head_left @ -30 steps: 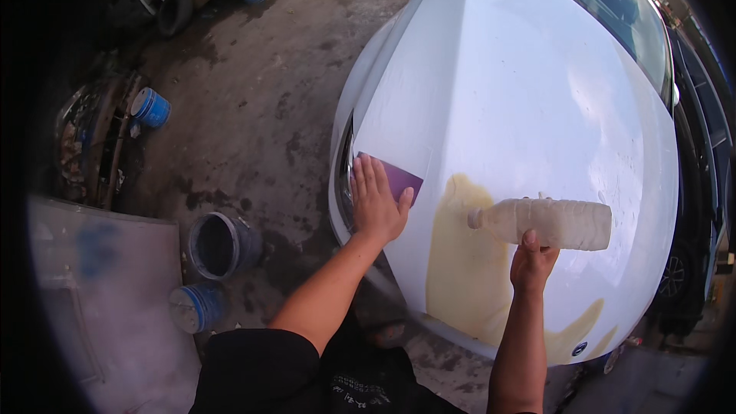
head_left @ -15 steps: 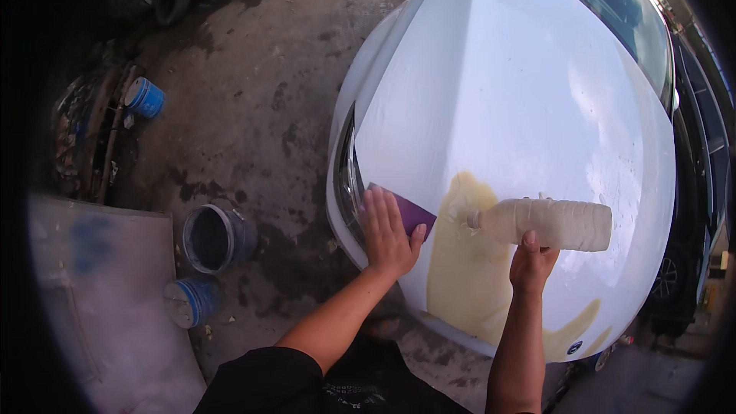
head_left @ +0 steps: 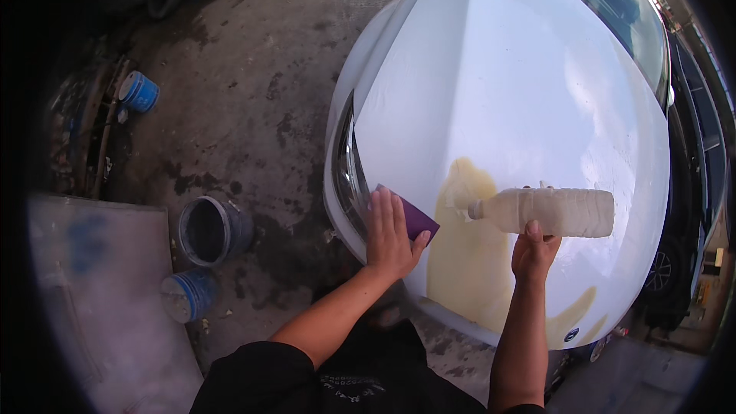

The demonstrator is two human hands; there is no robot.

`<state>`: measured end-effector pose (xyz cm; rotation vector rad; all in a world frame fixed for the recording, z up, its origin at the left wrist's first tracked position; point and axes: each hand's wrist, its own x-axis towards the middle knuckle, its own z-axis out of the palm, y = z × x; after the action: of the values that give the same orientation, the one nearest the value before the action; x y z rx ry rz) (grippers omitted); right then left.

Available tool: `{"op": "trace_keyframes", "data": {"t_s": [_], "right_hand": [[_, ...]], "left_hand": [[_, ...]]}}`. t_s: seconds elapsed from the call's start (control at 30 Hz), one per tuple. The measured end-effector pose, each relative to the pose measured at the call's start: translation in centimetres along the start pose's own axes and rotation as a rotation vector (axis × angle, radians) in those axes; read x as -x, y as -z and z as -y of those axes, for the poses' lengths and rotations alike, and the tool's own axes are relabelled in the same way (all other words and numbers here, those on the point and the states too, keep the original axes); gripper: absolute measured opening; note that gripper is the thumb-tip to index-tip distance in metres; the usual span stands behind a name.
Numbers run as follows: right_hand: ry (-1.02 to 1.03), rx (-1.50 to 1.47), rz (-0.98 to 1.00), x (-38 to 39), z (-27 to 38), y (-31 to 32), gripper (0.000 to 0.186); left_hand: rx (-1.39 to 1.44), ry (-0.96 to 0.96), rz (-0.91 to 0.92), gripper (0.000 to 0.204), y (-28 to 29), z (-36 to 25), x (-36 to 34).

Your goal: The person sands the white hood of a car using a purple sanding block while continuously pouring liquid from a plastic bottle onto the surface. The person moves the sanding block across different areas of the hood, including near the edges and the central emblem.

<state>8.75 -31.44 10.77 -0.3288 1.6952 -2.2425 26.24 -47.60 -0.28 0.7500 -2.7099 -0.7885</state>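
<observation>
At the left, a dark open bucket and a blue bucket stood on the floor, well apart from the white bonnet. Further right, the headlight edged that bonnet, and near it the left hand lay flat, fingers stretched out and thumb a little apart, clasping nothing but covering part of a purple sheet on the white surface. Good work there seemed to call for even pressure through the palm and all the fingers rather than the tips alone, with the sheet's edge kept off the headlight. Just right of the sheet, the yellowish patch seemed to want light, level strokes across its border, lest a ridge or hollow form. Over the patch's right side and the bonnet beyond, a translucent bottle lay on its side, neck toward the left, with the right hand closed around it. Whether liquid was running out could not be told; a steady wrist and a small, controlled trickle seemed the best way to use it.
</observation>
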Motion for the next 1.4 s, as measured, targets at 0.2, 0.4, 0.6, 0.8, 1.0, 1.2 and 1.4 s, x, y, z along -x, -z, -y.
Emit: {"op": "trace_keyframes", "data": {"t_s": [0.2,0.4,0.6,0.8,1.0,1.2,1.4], "right_hand": [[0.010,-0.109,0.058,1.6,0.6,1.7,0.082],[-0.017,-0.189,0.108,5.3,0.6,6.2,0.077],[-0.038,-0.166,0.147,5.6,0.3,6.3,0.077],[0.027,-0.053,0.253,3.3,-1.3,5.0,0.082],[0.069,-0.045,0.299,1.2,-2.9,3.5,0.082],[0.082,-0.095,0.257,0.1,-4.5,3.9,0.085],[0.156,0.000,0.240,0.9,-4.9,2.9,0.089]], "left_hand": [[0.681,0.452,0.427,0.110,5.2,1.5,5.2],[1.870,0.640,0.276,0.102,6.2,3.3,13.1],[1.838,0.461,0.074,0.104,3.5,-0.2,16.5],[0.701,0.209,-0.452,0.035,-0.8,-3.0,15.8],[0.414,-0.110,-0.428,0.052,-6.8,-2.7,16.9],[0.354,0.012,-0.343,0.078,-5.4,-4.0,13.2],[0.277,-0.092,-0.296,0.069,-3.3,-1.6,6.8]]}}
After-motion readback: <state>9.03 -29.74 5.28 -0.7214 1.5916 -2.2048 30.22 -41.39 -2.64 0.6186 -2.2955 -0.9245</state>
